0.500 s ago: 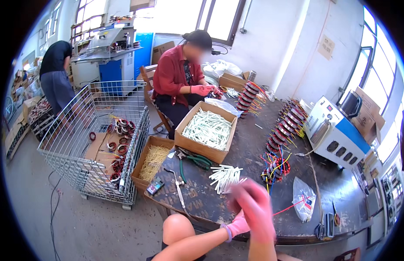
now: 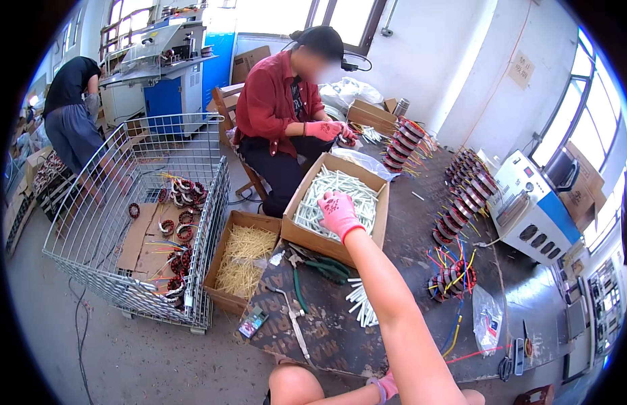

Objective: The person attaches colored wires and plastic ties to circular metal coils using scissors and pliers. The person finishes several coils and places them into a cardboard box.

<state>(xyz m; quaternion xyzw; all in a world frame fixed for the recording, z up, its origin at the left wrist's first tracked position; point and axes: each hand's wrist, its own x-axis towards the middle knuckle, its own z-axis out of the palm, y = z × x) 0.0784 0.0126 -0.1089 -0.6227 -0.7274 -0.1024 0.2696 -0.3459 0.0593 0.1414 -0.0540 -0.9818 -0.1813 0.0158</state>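
Observation:
My right hand [image 2: 340,213], in a pink glove with a red pattern, is down among the white tubes [image 2: 325,181] in an open cardboard box [image 2: 317,244]. Its fingers are bent over the tubes, with their tips hidden. Low at the front edge of the table, my left hand [image 2: 389,385], also pink-gloved, is mostly covered by my right forearm. Its fingers and anything in them are out of sight. From behind that forearm a thin red wire [image 2: 477,353] runs right. A loose pile of white tubes [image 2: 362,304] lies on the table beside the forearm.
Green-handled pliers [image 2: 327,270] and a metal torch-like tool [image 2: 294,324] lie left. Stacked wound stators [image 2: 462,209] and a wired stator [image 2: 452,278] stand right, near a white-blue machine [image 2: 533,209]. A co-worker [image 2: 276,115] sits across; a wire cage [image 2: 138,283] stands left.
My right hand has moved from above the table's front edge, forward and left into the box of tubes. The view has shifted, and my left hand now shows lower down.

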